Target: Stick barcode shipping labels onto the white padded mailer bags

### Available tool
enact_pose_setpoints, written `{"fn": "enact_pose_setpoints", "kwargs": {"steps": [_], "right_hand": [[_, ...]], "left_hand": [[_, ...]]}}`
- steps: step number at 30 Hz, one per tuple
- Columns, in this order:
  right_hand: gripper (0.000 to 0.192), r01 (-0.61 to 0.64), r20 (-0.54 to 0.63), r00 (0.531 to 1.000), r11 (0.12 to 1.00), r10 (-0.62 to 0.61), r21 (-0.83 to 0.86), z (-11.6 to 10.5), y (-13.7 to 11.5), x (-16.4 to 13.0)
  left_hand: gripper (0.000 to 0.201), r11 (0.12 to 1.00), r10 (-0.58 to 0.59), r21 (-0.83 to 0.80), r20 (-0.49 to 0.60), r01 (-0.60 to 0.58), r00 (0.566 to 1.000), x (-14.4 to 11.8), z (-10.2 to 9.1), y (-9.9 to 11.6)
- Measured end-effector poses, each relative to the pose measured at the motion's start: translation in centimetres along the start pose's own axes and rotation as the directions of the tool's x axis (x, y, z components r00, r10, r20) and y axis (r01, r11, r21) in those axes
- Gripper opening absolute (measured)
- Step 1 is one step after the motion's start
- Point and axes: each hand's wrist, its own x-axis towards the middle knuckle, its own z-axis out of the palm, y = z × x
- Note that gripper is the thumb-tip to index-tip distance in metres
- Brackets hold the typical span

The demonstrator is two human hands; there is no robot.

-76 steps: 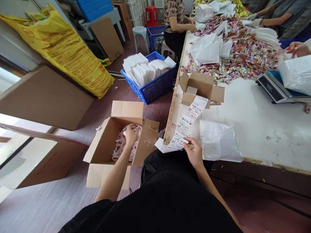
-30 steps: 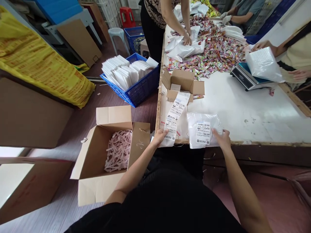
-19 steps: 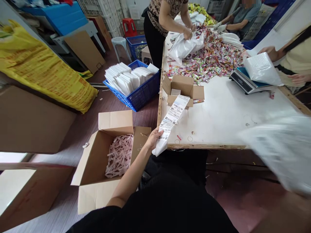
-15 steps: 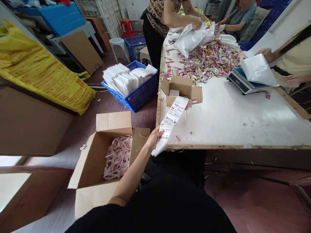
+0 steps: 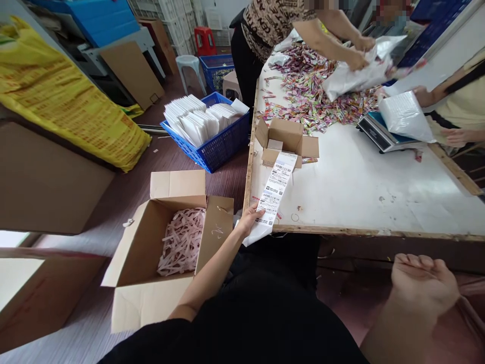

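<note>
Two bare hands are seen below a white counter (image 5: 359,187) with a wooden edge. The long white strip of printed barcode labels (image 5: 276,189) is pinched at its lower end by the left hand (image 5: 249,220), thumb on top and fingers underneath, just at the counter's near-left corner; the strip runs up across the counter surface to a small open brown cardboard box (image 5: 286,141), from which it appears to come. The blank tail of the strip hangs over the counter's edge. The right hand (image 5: 422,285) is held in the air below the counter's front edge, well apart from the strip, its fingers curled loosely inward and nothing gripped in them.

On the floor just beside the left arm, a large open brown cardboard box (image 5: 166,247) is filled partly with pink shredded paper strips (image 5: 182,242). Beyond it a blue plastic basket (image 5: 214,141) is packed with upright white envelopes. At the far end of the counter a heap of small colourful sachets (image 5: 314,96) is spread, and a white plastic bag (image 5: 356,73) is handled there by another person's hands. A flat weighing scale (image 5: 382,134) is set near the right edge, with a white packet (image 5: 405,116) held above it by a third person.
</note>
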Motion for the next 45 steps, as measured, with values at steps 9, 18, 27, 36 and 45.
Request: {"fn": "enact_pose_setpoints", "kwargs": {"steps": [9,18,27,36,45], "right_hand": [[0.037,-0.084,0.046,0.995,0.996,0.085,-0.037,1.4,1.7,-0.8],[0.039,0.097,0.016,0.995,0.968,-0.096,-0.230,1.0,4.8,1.1],[0.050,0.272,0.070,0.937,0.592,-0.341,-0.759,7.6,10.5,13.3],[0.083,0.356,0.370,0.915,-0.106,-0.160,-0.928,12.2,14.7,22.9],[0.039,0.568,0.568,0.816,-0.038,-0.103,-0.822,8.0,13.6,20.6]], "left_hand": [[0.054,1.000,0.004,-0.008,-0.014,-0.004,1.000,0.0,-0.2,-0.2],[0.056,1.000,0.010,0.018,-0.013,-0.010,1.000,0.1,-0.3,-0.1],[0.053,0.999,0.005,0.043,-0.017,-0.004,1.000,0.1,-0.2,-0.3],[0.049,0.998,0.038,0.052,-0.052,-0.036,0.998,-0.3,-0.2,-0.6],[0.050,0.949,0.153,0.300,-0.176,-0.095,0.972,-0.7,-0.5,0.3]]}}
